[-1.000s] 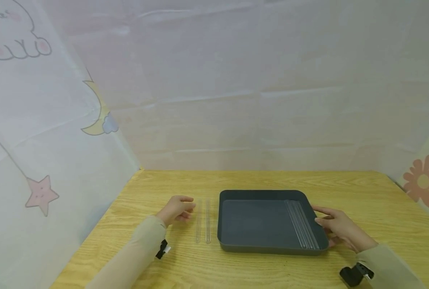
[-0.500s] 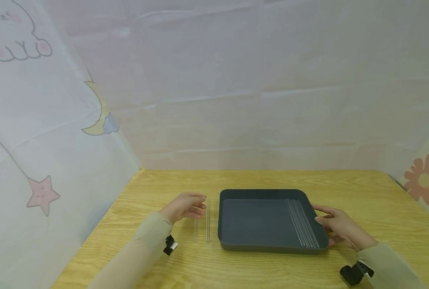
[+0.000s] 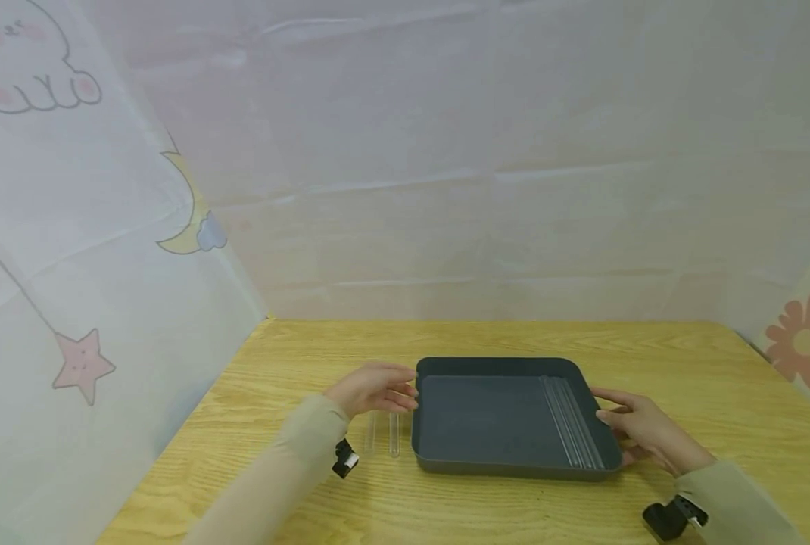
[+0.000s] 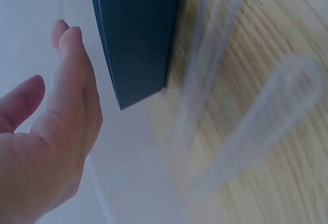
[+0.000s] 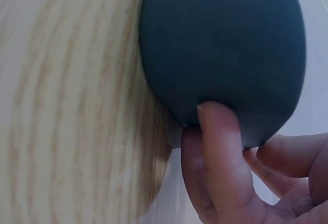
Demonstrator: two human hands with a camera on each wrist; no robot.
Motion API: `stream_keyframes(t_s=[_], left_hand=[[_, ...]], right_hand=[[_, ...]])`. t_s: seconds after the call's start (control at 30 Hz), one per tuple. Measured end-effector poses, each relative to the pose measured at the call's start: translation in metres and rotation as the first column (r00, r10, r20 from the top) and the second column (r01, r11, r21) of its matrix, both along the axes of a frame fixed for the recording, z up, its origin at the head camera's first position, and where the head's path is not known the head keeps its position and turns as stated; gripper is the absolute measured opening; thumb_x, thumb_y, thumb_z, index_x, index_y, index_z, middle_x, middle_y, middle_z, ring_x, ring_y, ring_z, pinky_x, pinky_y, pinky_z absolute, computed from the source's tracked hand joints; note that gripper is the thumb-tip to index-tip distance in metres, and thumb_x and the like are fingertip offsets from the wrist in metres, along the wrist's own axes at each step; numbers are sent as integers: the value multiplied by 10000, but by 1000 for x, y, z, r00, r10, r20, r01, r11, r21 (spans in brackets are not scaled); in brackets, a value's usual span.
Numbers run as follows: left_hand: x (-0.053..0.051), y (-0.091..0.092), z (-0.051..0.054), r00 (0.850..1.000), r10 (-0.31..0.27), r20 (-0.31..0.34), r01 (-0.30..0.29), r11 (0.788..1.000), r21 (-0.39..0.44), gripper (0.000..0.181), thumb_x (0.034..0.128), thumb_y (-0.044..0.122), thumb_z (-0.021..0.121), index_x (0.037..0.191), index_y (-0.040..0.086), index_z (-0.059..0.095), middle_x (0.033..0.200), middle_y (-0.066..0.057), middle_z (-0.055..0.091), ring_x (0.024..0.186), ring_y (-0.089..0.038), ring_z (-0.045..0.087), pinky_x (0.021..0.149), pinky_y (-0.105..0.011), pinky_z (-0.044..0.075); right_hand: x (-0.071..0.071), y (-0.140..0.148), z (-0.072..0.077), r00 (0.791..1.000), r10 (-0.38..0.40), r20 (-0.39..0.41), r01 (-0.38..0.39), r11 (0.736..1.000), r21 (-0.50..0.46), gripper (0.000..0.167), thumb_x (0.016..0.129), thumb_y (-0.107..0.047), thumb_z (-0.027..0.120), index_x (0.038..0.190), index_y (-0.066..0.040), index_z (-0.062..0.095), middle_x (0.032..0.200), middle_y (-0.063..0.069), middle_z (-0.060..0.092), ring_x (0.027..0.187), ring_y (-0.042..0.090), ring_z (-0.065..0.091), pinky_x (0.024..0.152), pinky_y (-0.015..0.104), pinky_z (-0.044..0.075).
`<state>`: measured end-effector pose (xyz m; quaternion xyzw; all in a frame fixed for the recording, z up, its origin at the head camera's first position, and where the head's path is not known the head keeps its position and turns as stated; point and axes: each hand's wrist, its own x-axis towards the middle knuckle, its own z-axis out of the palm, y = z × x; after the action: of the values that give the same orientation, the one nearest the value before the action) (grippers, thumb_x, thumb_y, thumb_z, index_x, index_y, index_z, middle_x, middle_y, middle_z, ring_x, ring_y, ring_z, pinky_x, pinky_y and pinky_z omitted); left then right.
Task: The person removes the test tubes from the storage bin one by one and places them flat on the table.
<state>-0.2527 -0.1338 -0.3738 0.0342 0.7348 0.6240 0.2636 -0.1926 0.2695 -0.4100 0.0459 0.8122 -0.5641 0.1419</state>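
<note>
A dark grey tray (image 3: 487, 469) lies on the table, with several clear tubes (image 3: 571, 424) side by side along its right part. My left hand (image 3: 378, 388), fingers extended, is at the tray's left wall, above two clear tubes (image 3: 394, 439) lying on the wood. In the left wrist view the hand (image 4: 56, 126) is beside the tray (image 4: 136, 39), holding nothing; the two tubes (image 4: 207, 55) lie below. My right hand (image 3: 646, 431) is at the tray's right wall. The right wrist view shows fingers (image 5: 220, 152) touching the outer wall (image 5: 220, 44), thumb near the rim.
The wooden table (image 3: 350, 341) extends behind and in front of the tray. A pale cloth backdrop (image 3: 487, 227) hangs behind it, with another printed cloth (image 3: 132, 303) along the left side.
My left hand has moved right, over the two loose tubes to the tray's left wall. My right hand and the tray have hardly moved.
</note>
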Motion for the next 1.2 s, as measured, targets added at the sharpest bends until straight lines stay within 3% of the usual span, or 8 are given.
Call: stream_keyframes(t_s=[0.3,0.57,1.2], left_hand=[[1,18,2,998,-67,19,67,998,23,470,1028,179,516,1407,-81,421,1053,-181,644,918,-259,684,833,-384,570],[-1,31,5,997,-78,26,77,997,19,462,1021,180,527,1395,-75,434,1002,-154,653,961,-299,675,856,-410,560],[-5,62,12,989,-127,78,125,992,31,449,1005,170,561,1381,-52,455,1083,-199,644,1041,-362,646,887,-437,544]], right_hand=[[1,1,-2,1000,-1,-1,1,1000,-7,587,1030,-57,466,1511,70,155,1083,222,562,770,248,661,592,448,590],[1,1,-3,1000,2,-12,-2,1000,-17,584,1028,-53,466,1508,74,159,1064,212,573,770,249,657,591,458,589],[0,3,-2,1000,11,-7,-11,1000,-20,587,1030,-64,465,1513,65,155,1037,173,598,768,252,659,582,450,586]])
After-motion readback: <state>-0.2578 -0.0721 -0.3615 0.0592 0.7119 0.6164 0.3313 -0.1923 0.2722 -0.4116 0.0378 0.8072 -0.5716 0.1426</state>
